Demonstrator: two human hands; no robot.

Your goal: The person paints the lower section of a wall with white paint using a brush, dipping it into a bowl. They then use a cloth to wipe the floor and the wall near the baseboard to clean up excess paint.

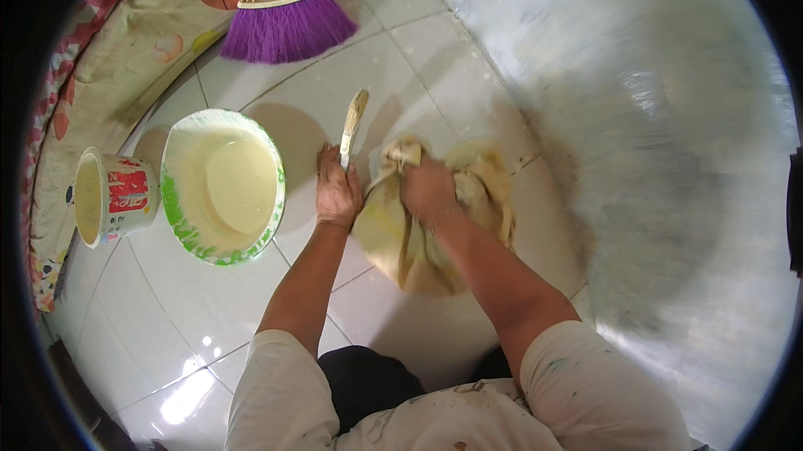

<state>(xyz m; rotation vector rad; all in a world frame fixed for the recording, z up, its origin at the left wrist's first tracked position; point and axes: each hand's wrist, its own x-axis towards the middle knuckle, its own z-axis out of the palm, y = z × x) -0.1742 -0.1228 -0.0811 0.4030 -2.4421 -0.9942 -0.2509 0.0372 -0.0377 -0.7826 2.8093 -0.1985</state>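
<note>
A paintbrush [354, 116] with pale, paint-coated bristles points away from me, its handle in my left hand [336, 192], which is closed around it. Just to the right, my right hand [429, 192] is closed on a bunched, yellowish stained cloth [393, 242] that lies on the tiles. Motion smears this hand and part of the cloth, and the fingertips are hidden in the folds. Left of the brush stands a green-and-white basin [276, 192] with cream-coloured paint [241, 181] inside.
A white tub with red markings [130, 192] stands left of the basin. A purple broom [288, 28] rests at the far side, before a patterned fabric edge [142, 66]. At right rises a wall with patchy whitish paint [661, 116]. Glossy tiles [209, 309] cover the floor.
</note>
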